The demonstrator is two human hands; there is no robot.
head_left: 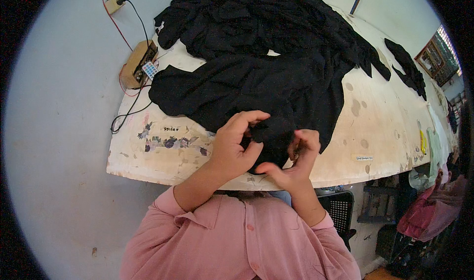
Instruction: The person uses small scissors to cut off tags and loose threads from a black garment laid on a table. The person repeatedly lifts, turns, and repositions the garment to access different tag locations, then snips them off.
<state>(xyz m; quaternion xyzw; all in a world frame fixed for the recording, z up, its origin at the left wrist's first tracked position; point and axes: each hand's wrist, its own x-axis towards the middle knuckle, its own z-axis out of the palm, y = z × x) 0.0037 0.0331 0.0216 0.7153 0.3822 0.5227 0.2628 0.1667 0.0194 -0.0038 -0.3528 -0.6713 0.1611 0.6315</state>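
A black cloth [252, 85], spread and wrinkled, lies on the table in front of me, its near end bunched by the table's front edge. My left hand [237, 144] is curled round a fold at that near end, with black fabric showing between thumb and index finger. On the other side of the fold is my right hand [297, 161], its thumb stretched toward the left and its bent fingers apart from the thumb. Its fingertips are close to the cloth, and some are shaded and slightly blurred. Whether they touch the fabric is hard to see.
Behind is a large heap of black cloth [261, 20]. A brown box device [138, 65] with wires and a small remote [149, 70] sits at the left by the wall. Another black piece [407, 67] lies far right. A yellow tool [423, 141] rests near the pale table's [365, 117] right end.
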